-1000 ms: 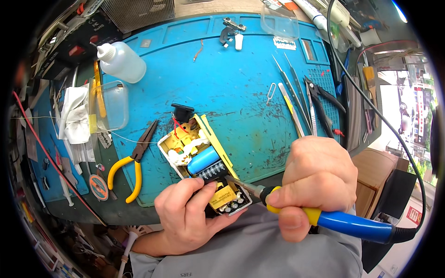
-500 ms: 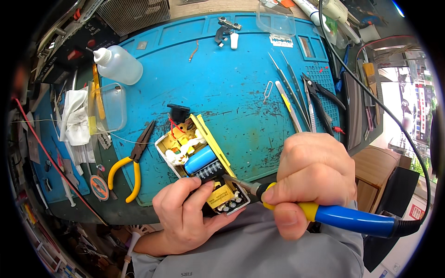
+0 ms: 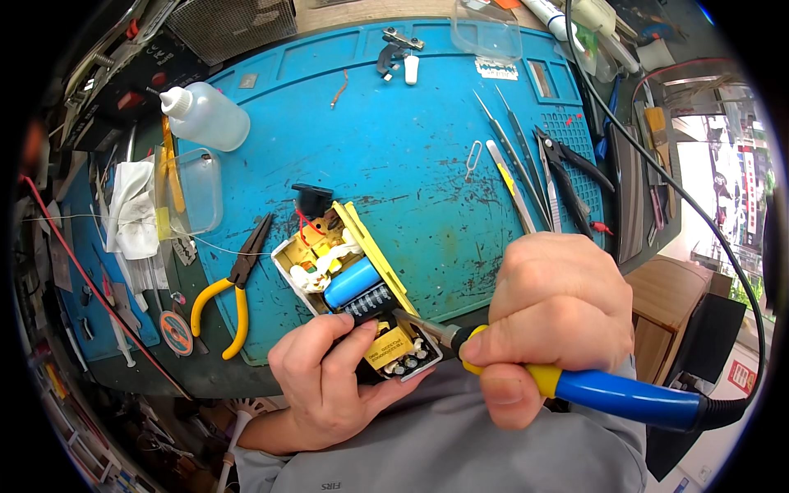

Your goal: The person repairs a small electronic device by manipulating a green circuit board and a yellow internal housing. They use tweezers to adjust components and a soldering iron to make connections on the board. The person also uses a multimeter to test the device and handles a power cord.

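Note:
My left hand grips the near end of an opened power adapter, its fingertips on a black finned part. Inside the white case sit a blue cylindrical capacitor, a yellow block-shaped transformer and white glue. A black socket on red wires hangs out at the far end. My right hand is wrapped round a soldering iron with a blue and yellow handle. Its metal tip reaches into the case beside the black finned part; the very point is hard to make out.
Yellow-handled pliers lie left of the adapter. A squeeze bottle and a clear plastic box stand at far left. Tweezers and black cutters lie right on the blue mat. The iron's cord arcs along the right.
The whole view has shifted very slightly. Both hands keep their hold, and the iron stays in nearly the same spot against the adapter.

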Demonstrator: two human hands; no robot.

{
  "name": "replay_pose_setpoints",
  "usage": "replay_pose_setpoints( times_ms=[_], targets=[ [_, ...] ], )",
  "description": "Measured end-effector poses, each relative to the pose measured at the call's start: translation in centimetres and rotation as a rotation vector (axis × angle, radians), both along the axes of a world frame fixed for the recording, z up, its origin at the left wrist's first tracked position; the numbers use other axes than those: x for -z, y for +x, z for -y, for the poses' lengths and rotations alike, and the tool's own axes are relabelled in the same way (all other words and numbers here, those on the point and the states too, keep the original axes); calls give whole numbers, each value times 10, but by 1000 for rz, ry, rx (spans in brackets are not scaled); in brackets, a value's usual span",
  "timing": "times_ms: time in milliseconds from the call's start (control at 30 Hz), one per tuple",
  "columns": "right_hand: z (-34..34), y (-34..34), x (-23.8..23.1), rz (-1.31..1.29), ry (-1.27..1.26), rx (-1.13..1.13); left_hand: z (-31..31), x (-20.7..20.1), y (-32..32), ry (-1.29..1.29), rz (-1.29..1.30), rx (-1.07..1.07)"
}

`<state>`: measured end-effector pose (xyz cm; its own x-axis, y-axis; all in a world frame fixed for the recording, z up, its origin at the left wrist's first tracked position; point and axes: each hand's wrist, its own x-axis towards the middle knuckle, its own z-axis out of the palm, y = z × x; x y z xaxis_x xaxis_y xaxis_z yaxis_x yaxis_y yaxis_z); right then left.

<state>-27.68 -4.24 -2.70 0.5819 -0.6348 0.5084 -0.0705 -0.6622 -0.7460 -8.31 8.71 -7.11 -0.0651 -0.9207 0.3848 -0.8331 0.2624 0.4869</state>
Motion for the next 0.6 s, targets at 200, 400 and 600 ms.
replay_pose_setpoints(
  times_ms=[200, 400, 600],
  targets=[
    [1, -1, 0, 1, -6, 0, 0, -1, 0, -7, 15, -2],
    [1, 0, -1, 4, -11, 20, -1, 0, -1, -34, 73, -8],
    [2, 1, 3, 43, -52, 15, -5, 3, -1, -54, 142, -14]
  ],
)
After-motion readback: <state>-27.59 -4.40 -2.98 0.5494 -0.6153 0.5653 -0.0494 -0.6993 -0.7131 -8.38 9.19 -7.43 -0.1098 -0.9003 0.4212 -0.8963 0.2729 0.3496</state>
